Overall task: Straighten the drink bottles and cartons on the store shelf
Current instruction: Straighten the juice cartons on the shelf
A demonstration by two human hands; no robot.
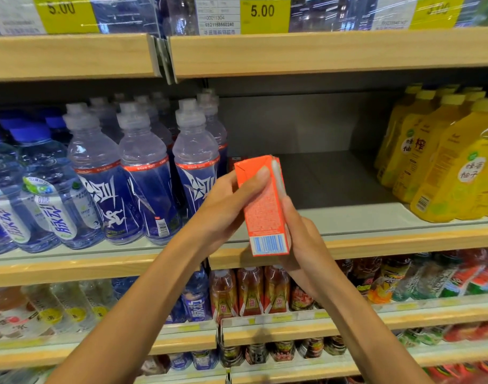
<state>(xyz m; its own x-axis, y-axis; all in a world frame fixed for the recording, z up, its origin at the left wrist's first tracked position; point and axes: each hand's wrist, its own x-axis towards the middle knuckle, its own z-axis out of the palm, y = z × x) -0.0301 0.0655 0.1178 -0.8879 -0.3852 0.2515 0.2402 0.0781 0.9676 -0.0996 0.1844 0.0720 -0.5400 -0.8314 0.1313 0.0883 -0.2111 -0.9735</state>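
You hold one orange carton (266,209) in both hands, off the shelf (375,239) and in front of its wooden front edge, roughly at the middle of its length. The carton stands nearly upright with its top leaning slightly to the left. Its printed side panel faces you, and the barcode (269,243) sits at the lower end. Your left hand (223,206) grips the carton from the left, with the thumb (258,178) laid across the panel near the top corner. Your right hand (306,245) grips it from the right and below, with the thumb running up the right edge and the palm behind the lower corner. The two hands are close together, both closed on the same carton. How the fingers behind the carton lie cannot be told. On the shelf, toward its left end, clear bottles with blue labels (143,176) stand in rows that run from the front edge to the back. Blue-capped water bottles (34,189) stand further left. Just right of the blue-labelled rows, well back from the front edge, the top of a red carton (238,162) shows beside your held carton. At the right end of the shelf, yellow bottles (442,167) stand in rows up to the front edge. Yellow price tags (262,12) hang on the shelf above. Red-labelled bottles (249,292) line the shelf below, under your wrists.
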